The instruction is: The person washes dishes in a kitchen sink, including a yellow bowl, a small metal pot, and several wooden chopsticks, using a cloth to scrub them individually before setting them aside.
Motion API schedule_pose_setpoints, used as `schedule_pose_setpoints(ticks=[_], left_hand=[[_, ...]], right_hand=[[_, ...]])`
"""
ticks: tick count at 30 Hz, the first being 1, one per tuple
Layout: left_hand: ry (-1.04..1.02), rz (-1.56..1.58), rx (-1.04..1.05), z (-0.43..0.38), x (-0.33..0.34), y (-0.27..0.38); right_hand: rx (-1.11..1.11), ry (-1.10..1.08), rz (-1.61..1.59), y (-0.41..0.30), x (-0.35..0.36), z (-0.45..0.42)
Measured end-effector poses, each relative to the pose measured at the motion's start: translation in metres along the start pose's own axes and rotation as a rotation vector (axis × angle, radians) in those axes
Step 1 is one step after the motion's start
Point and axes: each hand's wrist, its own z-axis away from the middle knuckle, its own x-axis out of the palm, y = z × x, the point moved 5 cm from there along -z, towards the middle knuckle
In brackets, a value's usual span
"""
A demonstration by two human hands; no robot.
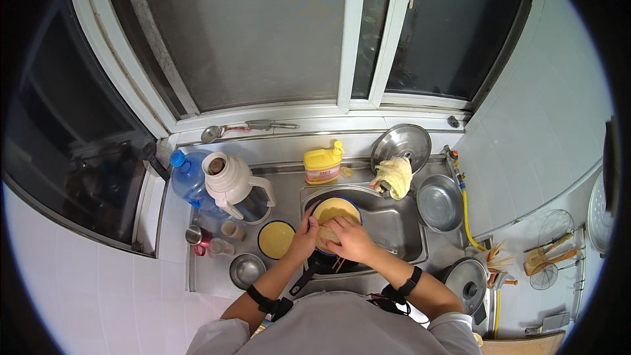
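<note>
Over the steel sink (394, 217) I hold a yellow enamel-like bowl with a blue rim (337, 207). My left hand (306, 239) grips its left edge. Inside the bowl, my right hand (349, 240) presses a tan scrubbing pad, perhaps a loofah (326, 234), against the wall. Below the bowl, a dark pan with a black handle (304, 280) rests in the sink, and wooden chopsticks (338, 264) lie there too. To the left, a second yellow blue-rimmed bowl (276, 240) sits on the steel counter. My fingertips are partly hidden.
A yellow pump bottle (323, 165) stands behind the sink. A yellow cloth (394, 177) hangs over the faucet, before a steel lid (402, 145). Right stand a metal basin (439, 203) and lidded pot (465, 286); left, a thermos jug (234, 182), blue water bottle (190, 177) and steel bowl (247, 271).
</note>
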Motion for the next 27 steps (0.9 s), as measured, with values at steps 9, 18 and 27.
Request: schedule_pose_setpoints(ticks=[9,18,27], left_hand=[[0.055,0.103,0.082,-0.017,-0.01,-0.04],[0.05,0.092,0.101,-0.018,-0.006,-0.032],[0.0,-0.194,0.321,-0.01,-0.005,-0.01]], right_hand=[[0.279,0.424,0.004,0.044,-0.043,0.021],[0.686,0.504,-0.829,0.088,-0.026,0.043],[0.605,0.26,-0.825,0.079,-0.012,0.04]])
